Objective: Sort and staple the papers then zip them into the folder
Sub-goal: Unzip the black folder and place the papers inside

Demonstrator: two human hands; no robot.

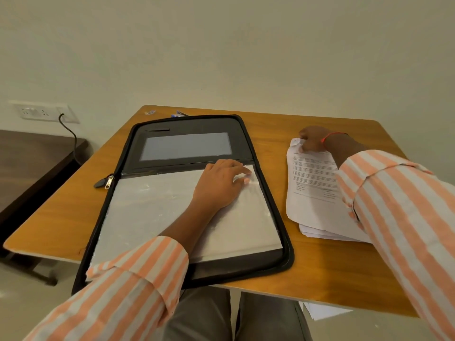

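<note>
A black zip folder (261, 153) lies open on the wooden table (320, 264), its clear plastic sleeves (152, 207) facing up. My left hand (219, 185) rests on the top sleeve near the spine, with its fingertips at the sleeve's upper right edge. To the right of the folder lies a stack of printed papers (312, 190). My right hand (312, 141) pinches the far corner of the top sheet, which is crumpled there. The zipper pull (108, 182) hangs off the folder's left side. A blue object (178, 113) peeks out behind the folder; what it is cannot be told.
More paper (322, 311) shows below the table's near edge. A dark low table (29, 163) stands to the left, under a wall socket (41, 112) with a black cable. My knees are under the table's front edge.
</note>
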